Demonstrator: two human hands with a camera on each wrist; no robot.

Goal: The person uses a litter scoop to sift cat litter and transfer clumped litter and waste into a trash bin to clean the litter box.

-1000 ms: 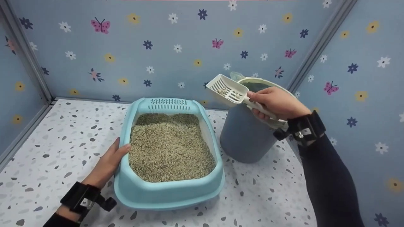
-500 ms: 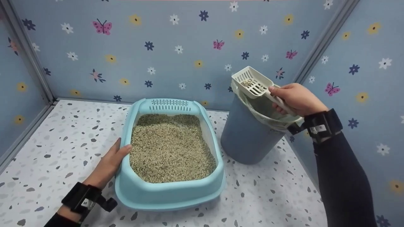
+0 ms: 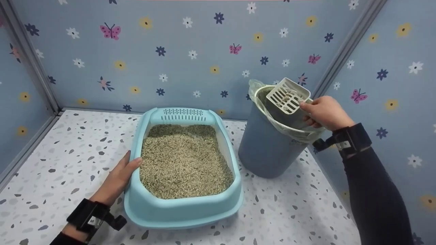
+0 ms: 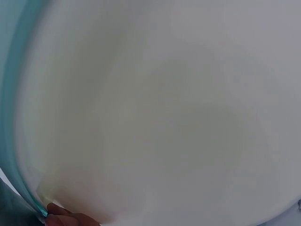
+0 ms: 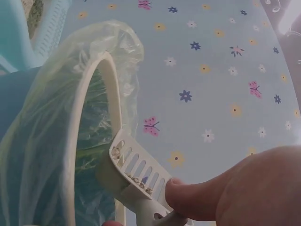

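In the head view, my right hand (image 3: 327,110) grips the handle of a cream slotted litter scoop (image 3: 296,88). Small clumps lie on the scoop's slots, and its head is tilted over the mouth of a blue-grey trash can (image 3: 265,146). The right wrist view shows the thumb on the scoop (image 5: 113,176) beside the can's cream rim (image 5: 77,117). My left hand (image 3: 117,177) holds the left rim of a light blue litter box (image 3: 180,212), thumb over the edge. Tan pellet litter (image 3: 184,160) fills the box. Pale blur takes up most of the left wrist view.
A translucent bag (image 3: 254,87) lines the can and folds over its rim. Box and can stand side by side on a white speckled surface (image 3: 78,143). Flower-patterned panels (image 3: 190,41) enclose the back and both sides.
My right hand has moved the scoop rightward from beside the can's rim to over its mouth, then tipped it. The clumps have shifted on the slots. My left hand stays on the box.
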